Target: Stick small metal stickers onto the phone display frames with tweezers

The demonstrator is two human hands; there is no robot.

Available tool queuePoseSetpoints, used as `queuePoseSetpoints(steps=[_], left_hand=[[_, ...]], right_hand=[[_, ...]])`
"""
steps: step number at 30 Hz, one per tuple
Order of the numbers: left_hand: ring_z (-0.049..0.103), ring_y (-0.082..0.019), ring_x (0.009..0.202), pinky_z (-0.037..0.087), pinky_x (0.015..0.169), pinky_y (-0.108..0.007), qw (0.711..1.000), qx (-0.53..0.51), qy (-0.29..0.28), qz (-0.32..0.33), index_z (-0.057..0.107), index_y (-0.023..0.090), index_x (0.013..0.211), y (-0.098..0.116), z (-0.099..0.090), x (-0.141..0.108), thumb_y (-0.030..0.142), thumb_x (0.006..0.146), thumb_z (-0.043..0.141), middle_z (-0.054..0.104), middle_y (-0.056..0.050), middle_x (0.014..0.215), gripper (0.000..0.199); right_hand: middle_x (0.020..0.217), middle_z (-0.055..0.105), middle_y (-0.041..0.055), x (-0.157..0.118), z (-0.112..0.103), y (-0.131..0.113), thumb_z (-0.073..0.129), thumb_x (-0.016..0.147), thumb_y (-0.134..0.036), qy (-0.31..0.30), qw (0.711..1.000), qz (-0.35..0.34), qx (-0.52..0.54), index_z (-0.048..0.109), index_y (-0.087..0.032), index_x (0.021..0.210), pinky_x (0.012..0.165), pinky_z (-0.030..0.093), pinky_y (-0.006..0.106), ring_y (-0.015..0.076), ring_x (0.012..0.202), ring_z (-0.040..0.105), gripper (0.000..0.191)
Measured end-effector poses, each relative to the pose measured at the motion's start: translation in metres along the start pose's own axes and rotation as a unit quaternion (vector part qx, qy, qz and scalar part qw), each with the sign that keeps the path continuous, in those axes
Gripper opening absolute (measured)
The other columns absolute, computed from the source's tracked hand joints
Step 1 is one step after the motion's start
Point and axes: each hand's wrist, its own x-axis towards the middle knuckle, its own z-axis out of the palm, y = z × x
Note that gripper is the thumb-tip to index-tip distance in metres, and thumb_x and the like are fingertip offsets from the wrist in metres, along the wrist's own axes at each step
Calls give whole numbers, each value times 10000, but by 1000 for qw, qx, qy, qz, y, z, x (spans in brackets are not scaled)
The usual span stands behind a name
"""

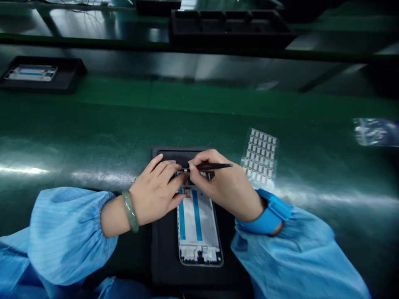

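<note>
Blue striped sleeves [65, 232] fill the bottom of my feed, and both hands sit over a black tray [165, 270] on a green bench [218, 99]. My left hand [154, 193] curves over the top of a phone display frame [198, 224], its fingers bent and close together, though I cannot tell whether they are gripping the frame. My right hand [218, 182] pinches black tweezers [215, 166] between thumb and forefinger, with the tips reaching the top of the frame just beside the left fingertips. Whatever the tips meet is too small for me to make out.

The frame lies flat on the tray, with 2 blue strips down its white middle and a small copper-coloured part [187, 192] near its top. A blue wrist strap [268, 216] wraps the right wrist, and a green jade bangle [130, 211] circles the left. Just beside the tray, a clear sheet of small metallic pieces [260, 155] lies on the bench. Well apart at upper left, a second black tray [40, 74] holds another frame [31, 73].
</note>
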Motion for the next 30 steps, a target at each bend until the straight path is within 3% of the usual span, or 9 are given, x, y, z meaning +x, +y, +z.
queuePoseSetpoints(steps=[3, 5, 8, 10, 13, 16, 20, 25, 30], left_hand=[[498, -253, 1135, 292, 1082, -471, 999, 27, -19, 11, 563, 146, 1172, -3, -2, 1, 343, 895, 524, 562, -106, 1175, 342], [496, -253, 1139, 313, 1063, -472, 998, 47, -47, 13, 551, 164, 1191, -5, -7, 2, 351, 893, 535, 557, -96, 1191, 352], [515, -252, 1103, 326, 1033, -485, 993, 79, -90, 7, 588, 174, 1124, 2, -18, 10, 296, 886, 556, 574, -87, 1146, 269], [528, -257, 1048, 341, 993, -490, 992, 96, -82, 5, 632, 169, 983, 15, -23, 21, 282, 890, 546, 593, -82, 1052, 170], [531, -268, 931, 417, 816, -429, 995, 90, -49, -1, 632, 148, 845, 47, -19, 43, 447, 912, 470, 587, -87, 888, 347], [529, -274, 859, 407, 722, -396, 987, 96, -126, -32, 648, 91, 859, 78, -3, 66, 613, 887, 379, 589, -118, 815, 589], [543, -295, 853, 386, 718, -401, 969, 140, -194, -68, 659, 8, 936, 91, 10, 80, 476, 844, 552, 619, -179, 858, 489], [551, -282, 914, 379, 761, -394, 965, 172, -189, -62, 656, 61, 949, 57, 1, 77, 207, 840, 535, 633, -168, 947, 218], [537, -317, 998, 375, 789, -436, 949, 239, -132, -159, 630, 84, 963, -23, -14, 87, 90, 893, 327, 634, -197, 987, 311]], right_hand=[[785, 600, 16, 0, 4, 6, 531, 822, -140, -2, 999, 17, 42, 506, -211, 846, 627, 516, 273, 162, 681, 622, 79], [774, 600, 5, 0, 4, 12, 563, 830, -194, 20, 986, 82, 142, 511, -208, 847, 603, 539, 269, 152, 653, 633, 56], [759, 616, -9, -2, -5, 23, 638, 807, -298, 139, 916, 187, 326, 484, -216, 855, 605, 587, 302, 174, 687, 665, 181], [748, 632, -14, -4, -16, 30, 687, 775, -327, 228, 871, 213, 381, 476, -221, 851, 623, 605, 333, 188, 711, 677, 248], [727, 644, -11, -12, -33, 38, 733, 741, -326, 314, 856, 218, 348, 501, -219, 827, 628, 610, 333, 182, 668, 679, 269], [699, 644, -5, -26, -41, 48, 752, 724, -326, 351, 859, 232, 291, 528, -216, 816, 608, 606, 316, 182, 614, 676, 266], [677, 641, -1, -49, -42, 61, 765, 706, -356, 358, 861, 263, 249, 544, -209, 811, 589, 601, 317, 198, 606, 680, 286], [674, 637, -1, -72, -42, 71, 779, 677, -409, 358, 845, 306, 251, 538, -200, 825, 609, 603, 325, 199, 623, 680, 352], [690, 635, 6, -77, -41, 66, 792, 648, -423, 333, 814, 359, 313, 537, -189, 816, 574, 609, 301, 185, 617, 673, 385]])
